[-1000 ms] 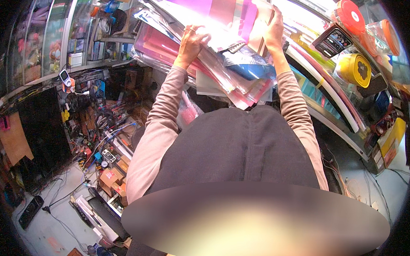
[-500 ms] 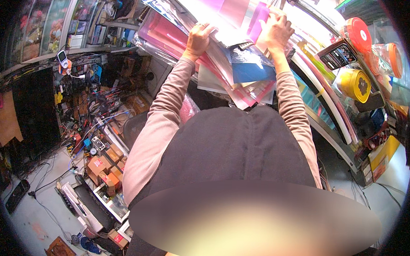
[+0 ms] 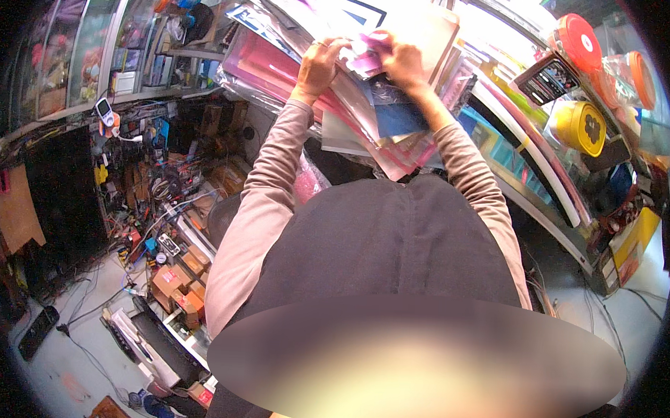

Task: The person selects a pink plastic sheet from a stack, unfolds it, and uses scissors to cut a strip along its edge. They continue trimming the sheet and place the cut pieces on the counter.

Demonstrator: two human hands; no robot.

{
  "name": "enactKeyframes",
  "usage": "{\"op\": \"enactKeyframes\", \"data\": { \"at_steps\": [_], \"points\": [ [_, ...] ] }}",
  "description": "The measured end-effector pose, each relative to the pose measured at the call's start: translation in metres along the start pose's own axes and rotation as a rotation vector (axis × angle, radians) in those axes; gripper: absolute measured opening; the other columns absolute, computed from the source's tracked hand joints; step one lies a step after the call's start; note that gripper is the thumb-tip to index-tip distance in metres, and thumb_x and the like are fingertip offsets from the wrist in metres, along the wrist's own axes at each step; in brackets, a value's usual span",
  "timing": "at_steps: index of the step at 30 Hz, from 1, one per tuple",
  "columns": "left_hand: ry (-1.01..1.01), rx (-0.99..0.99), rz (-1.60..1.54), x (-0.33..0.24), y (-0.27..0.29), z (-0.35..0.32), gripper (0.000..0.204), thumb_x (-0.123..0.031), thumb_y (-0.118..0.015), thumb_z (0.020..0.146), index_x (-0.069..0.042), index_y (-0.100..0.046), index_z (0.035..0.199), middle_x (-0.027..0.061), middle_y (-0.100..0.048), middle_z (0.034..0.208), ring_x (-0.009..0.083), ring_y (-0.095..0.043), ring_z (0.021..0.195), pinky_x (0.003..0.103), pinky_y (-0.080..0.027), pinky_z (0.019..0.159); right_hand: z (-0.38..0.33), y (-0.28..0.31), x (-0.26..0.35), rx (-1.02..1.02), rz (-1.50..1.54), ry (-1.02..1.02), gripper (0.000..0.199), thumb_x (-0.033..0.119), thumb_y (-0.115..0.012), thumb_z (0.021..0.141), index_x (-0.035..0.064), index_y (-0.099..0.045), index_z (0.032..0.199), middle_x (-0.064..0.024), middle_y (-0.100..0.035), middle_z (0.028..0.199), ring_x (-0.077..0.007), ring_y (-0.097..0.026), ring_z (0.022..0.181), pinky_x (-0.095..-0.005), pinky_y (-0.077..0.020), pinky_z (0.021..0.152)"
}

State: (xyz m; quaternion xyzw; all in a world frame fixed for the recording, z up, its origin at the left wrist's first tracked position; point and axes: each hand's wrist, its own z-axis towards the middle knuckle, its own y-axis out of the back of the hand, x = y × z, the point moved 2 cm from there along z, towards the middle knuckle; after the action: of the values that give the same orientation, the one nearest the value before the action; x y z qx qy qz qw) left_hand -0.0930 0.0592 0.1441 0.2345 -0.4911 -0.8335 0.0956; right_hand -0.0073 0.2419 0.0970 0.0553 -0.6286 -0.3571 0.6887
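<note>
a small, crammed shop with a repair corner. at twelve o'clock, a heap of plastic-wrapped coloured sheets (image 3: 398,129) fills the shelf. at two o'clock, lidded tubs (image 3: 581,44) and a yellow container (image 3: 581,126) crowd a glass counter (image 3: 545,196). at nine o'clock, tangled cables and small parts (image 3: 156,194) spill down; cardboard boxes (image 3: 178,288) sit at seven o'clock.

Lower torso blurred; stack of plastic sleeves (image 3: 368,128) cut off at top.
</note>
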Motion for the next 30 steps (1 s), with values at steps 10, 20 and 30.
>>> {"op": "enactKeyframes", "data": {
  "at_steps": [10,20,30],
  "points": [
    [-0.093,0.222,0.153,0.001,-0.001,0.013,0.045,-0.005,-0.067,0.077,-0.03,-0.071,0.114,-0.0068,-0.071,0.117,0.0159,-0.061,0.119,0.046,-0.035,0.107,-0.008,0.026,-0.041,0.011,-0.185,-0.043,0.029,0.028,-0.063,0.092,0.0027,-0.072,0.103,-0.0174,-0.072,0.094,-0.0362,-0.069,0.085,-0.0436,-0.054,0.073],
    [-0.039,0.176,0.182,0.006,-0.001,-0.017,0.035,-0.012,-0.065,0.085,-0.033,-0.073,0.113,-0.0086,-0.072,0.115,0.0156,-0.063,0.116,0.068,-0.011,0.117,0.021,0.084,-0.115,-0.169,0.006,-0.387,0.049,0.04,-0.081,0.075,0.006,-0.07,0.108,-0.0101,-0.072,0.086,-0.0304,-0.069,0.083,-0.0447,-0.0515,0.08],
    [0.05,0.081,0.125,0.0,0.005,-0.04,0.033,-0.013,-0.056,0.091,-0.032,-0.074,0.11,-0.0071,-0.072,0.116,0.0163,-0.063,0.116,0.067,-0.007,0.119,0.006,0.055,-0.048,-0.226,0.176,-0.094,0.017,0.019,-0.068,0.088,0.0073,-0.065,0.1,-0.0128,-0.073,0.094,-0.0331,-0.071,0.092,-0.0429,-0.0534,0.08]
  ]
}}
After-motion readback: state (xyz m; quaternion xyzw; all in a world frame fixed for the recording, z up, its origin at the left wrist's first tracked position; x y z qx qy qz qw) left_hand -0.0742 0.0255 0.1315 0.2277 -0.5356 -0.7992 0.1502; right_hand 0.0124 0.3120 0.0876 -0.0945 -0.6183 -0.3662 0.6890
